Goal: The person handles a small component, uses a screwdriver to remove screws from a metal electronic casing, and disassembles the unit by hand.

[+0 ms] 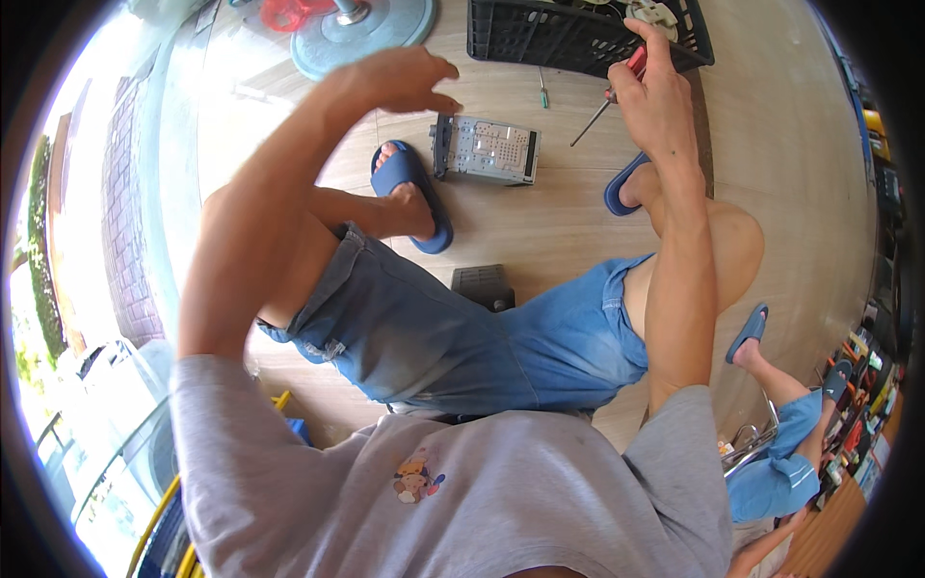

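Observation:
My right hand (655,111) is closed around a screwdriver (636,64) with a red handle; its thin shaft slants down to the left, its tip apart from everything. My left hand (409,82) hovers with thumb and fingers apart and nothing between them. Below and to the right of it, a silver metal box (488,147) lies on the floor between my feet. It has a perforated face and a dark front edge at its left, like a car stereo unit. A small green-handled screwdriver (544,97) lies on the floor beyond the box.
A black plastic crate (540,39) with parts inside stands at the far side. Left of it are a round pale-blue base (361,43) and something red (289,13). A dark block (484,284) sits between my thighs. Another person's leg (771,380) shows at the right, beside cluttered tools.

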